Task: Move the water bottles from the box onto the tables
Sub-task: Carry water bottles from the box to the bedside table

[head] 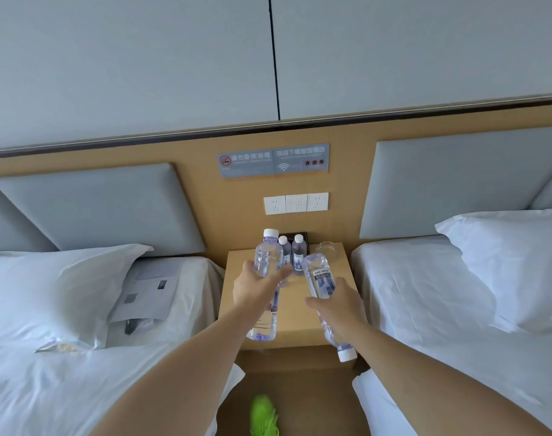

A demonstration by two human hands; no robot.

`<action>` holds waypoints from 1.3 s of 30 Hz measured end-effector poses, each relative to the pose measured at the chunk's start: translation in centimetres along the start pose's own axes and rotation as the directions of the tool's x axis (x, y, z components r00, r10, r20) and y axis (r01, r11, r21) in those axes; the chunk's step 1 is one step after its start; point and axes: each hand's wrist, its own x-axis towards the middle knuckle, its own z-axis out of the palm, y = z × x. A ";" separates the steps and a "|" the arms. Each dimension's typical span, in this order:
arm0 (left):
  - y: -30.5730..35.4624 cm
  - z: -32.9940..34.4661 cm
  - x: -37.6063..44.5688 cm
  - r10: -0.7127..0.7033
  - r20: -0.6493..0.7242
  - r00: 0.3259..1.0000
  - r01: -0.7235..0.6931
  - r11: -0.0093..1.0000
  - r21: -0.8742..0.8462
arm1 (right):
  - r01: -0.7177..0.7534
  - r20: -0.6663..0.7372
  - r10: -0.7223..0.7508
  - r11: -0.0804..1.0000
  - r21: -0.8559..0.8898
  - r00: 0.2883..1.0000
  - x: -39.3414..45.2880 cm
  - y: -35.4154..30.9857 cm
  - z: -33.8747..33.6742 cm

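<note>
Each clear plastic water bottle [267, 262] has a white cap and a blue-and-white printed label, and they show against the light tan wooden bedside table [295, 313]. White sheets and white pillows [517, 262] cover both beds beneath grey padded headboards [105, 209]. A bright green shoe [263, 416] stands out on the brown floor.

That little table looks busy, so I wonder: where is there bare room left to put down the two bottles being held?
The nightstand is bare along its near half, below the hands. The back is crowded: two standing bottles and a glass ashtray by the wall.
</note>
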 end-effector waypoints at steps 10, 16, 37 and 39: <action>-5.7 1.5 17.5 -0.128 0.176 0.976 0.108 0.987 0.121 | -0.217 0.276 0.292 0.937 -0.273 0.916 13.2 -1.9 6.7; -9.8 1.4 23.1 -0.206 0.261 0.943 0.149 0.964 0.222 | -0.244 0.455 0.498 0.826 -0.509 0.738 18.4 -2.6 9.3; -17.7 8.7 26.2 -0.295 0.220 0.930 0.248 0.944 0.219 | 0.012 0.382 0.218 0.856 -0.517 0.898 30.8 0.4 14.2; -18.1 9.4 26.1 -0.281 0.225 0.933 0.228 0.945 0.236 | 0.070 0.376 0.152 0.853 -0.516 0.914 31.6 0.6 14.6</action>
